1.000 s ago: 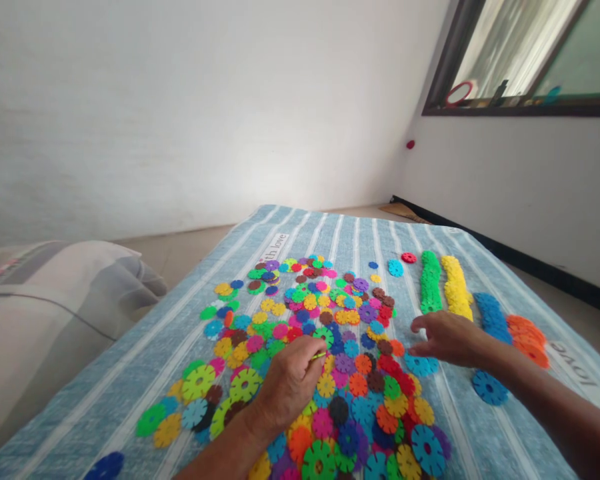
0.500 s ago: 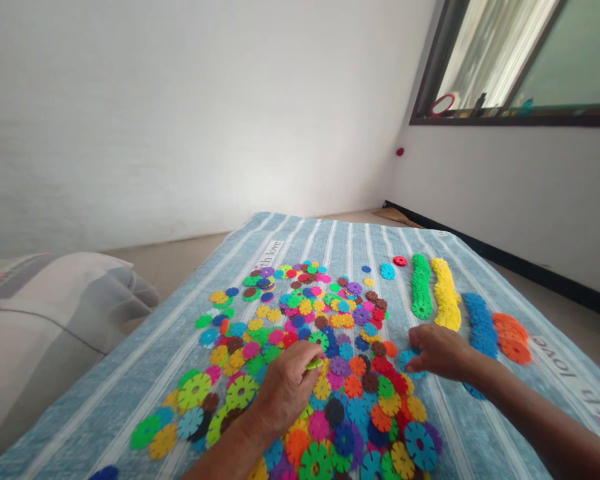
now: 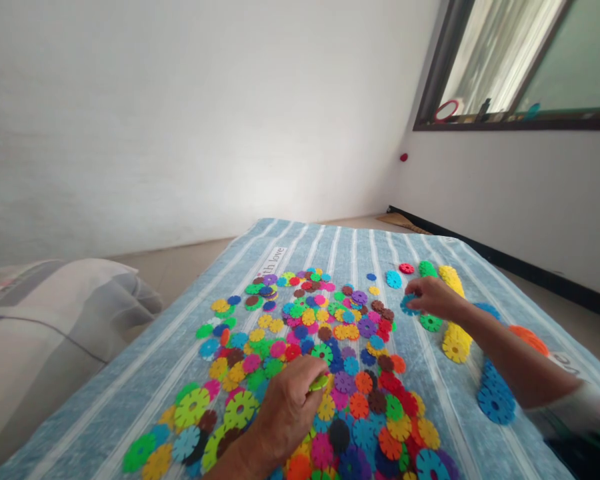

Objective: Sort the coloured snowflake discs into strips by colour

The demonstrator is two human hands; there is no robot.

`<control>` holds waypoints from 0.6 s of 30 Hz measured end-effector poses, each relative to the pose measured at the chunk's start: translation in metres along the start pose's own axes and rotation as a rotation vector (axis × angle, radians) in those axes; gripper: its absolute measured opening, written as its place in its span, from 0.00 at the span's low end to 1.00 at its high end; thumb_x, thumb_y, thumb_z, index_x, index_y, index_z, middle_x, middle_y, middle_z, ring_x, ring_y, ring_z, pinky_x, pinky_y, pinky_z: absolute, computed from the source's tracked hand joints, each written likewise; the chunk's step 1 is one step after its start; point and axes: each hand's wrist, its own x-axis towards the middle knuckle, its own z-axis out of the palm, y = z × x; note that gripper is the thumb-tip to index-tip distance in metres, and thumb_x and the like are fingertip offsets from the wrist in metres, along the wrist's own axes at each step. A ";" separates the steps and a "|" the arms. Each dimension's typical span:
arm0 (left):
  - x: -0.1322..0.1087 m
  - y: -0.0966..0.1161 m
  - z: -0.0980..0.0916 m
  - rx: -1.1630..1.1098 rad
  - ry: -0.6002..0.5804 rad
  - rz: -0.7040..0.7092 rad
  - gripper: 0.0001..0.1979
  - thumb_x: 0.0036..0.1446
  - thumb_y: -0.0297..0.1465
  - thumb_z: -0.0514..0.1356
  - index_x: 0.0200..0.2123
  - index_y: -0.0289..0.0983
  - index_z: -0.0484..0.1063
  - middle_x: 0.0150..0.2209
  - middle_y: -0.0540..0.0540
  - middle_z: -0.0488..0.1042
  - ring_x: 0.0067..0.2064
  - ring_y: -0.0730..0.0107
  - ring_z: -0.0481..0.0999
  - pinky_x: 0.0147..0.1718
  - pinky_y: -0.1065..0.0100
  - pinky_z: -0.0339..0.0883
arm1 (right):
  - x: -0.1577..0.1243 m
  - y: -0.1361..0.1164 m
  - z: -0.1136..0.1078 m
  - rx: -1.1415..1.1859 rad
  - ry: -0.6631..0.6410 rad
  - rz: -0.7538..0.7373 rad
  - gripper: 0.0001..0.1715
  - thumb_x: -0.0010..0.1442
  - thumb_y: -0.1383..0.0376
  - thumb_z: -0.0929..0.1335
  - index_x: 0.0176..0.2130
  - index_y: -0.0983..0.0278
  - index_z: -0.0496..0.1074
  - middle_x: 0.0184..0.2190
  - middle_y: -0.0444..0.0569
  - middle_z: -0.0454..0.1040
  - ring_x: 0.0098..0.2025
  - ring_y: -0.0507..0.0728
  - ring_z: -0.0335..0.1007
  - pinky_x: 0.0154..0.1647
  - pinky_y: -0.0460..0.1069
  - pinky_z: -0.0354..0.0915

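Note:
Above the loose pile of coloured notched discs [image 3: 260, 380], my left hand [image 3: 293, 400] is closed on a lime-green notched disc [image 3: 319, 383]. My right hand [image 3: 433, 297] reaches out past the pile's right side and pinches a light-blue notched disc [image 3: 410, 304]. Just beyond it lie a blue disc [image 3: 394, 279] and a red disc [image 3: 406, 268] on the cloth. Beneath and beside the right hand and forearm run rows of overlapping discs: green [image 3: 431, 323], yellow [image 3: 456, 343], blue [image 3: 497, 400] and orange [image 3: 529, 339]. My right forearm hides parts of these rows.
A blue-and-white striped cloth [image 3: 325, 243] covers the table. At the left stands a pale fabric-covered piece [image 3: 65, 353]. A white wall rises behind, with a window [image 3: 545, 60] at the upper right and a round mirror [image 3: 447, 111] on its sill.
My right hand has moved away from me, up past the pile's right edge, carrying the light-blue disc. My left hand stays nearly in place with the lime-green disc. The view has shifted slightly.

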 end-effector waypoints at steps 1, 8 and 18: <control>0.000 0.000 0.000 0.002 0.011 0.011 0.09 0.52 0.22 0.52 0.32 0.37 0.70 0.30 0.48 0.74 0.33 0.70 0.74 0.32 0.71 0.67 | 0.014 0.003 -0.001 0.001 0.035 0.020 0.09 0.48 0.72 0.68 0.34 0.65 0.74 0.24 0.42 0.72 0.23 0.48 0.68 0.24 0.42 0.59; 0.002 0.003 -0.002 0.021 0.031 0.061 0.10 0.49 0.21 0.52 0.33 0.37 0.70 0.30 0.48 0.75 0.32 0.69 0.74 0.31 0.71 0.68 | 0.080 0.020 0.013 -0.003 0.039 0.116 0.11 0.59 0.63 0.68 0.40 0.67 0.72 0.31 0.44 0.74 0.29 0.50 0.71 0.31 0.47 0.68; 0.002 0.003 -0.002 0.015 0.044 0.080 0.11 0.48 0.20 0.52 0.33 0.37 0.70 0.30 0.47 0.75 0.32 0.69 0.75 0.31 0.71 0.69 | 0.090 0.037 0.022 -0.081 0.051 0.156 0.15 0.62 0.60 0.66 0.47 0.65 0.69 0.46 0.49 0.71 0.43 0.56 0.70 0.43 0.54 0.68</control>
